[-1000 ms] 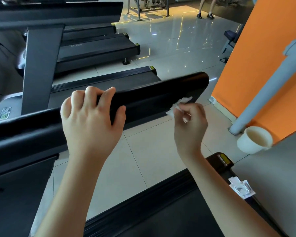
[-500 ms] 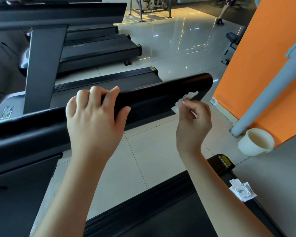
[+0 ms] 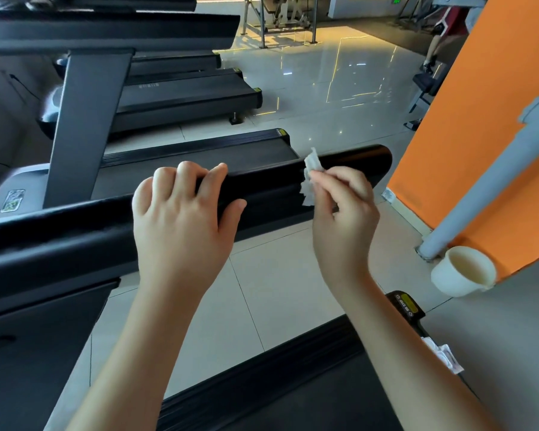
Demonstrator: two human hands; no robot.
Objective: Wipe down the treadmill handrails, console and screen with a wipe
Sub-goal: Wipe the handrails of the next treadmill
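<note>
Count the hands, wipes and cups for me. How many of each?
Hands: 2, the left hand gripping the handrail, the right hand pinching the wipe
Wipes: 1, the wipe
Cups: 1, the paper cup
Total: 4

The floor (image 3: 308, 98) is of pale glossy tiles. On it stand a near treadmill (image 3: 168, 157) and a far treadmill (image 3: 184, 98), side by side, and a grey pipe (image 3: 486, 181) meets it at the foot of the orange wall (image 3: 479, 88). A white packet (image 3: 445, 359) lies on the edge of the black deck (image 3: 293, 399) at the bottom.
</note>
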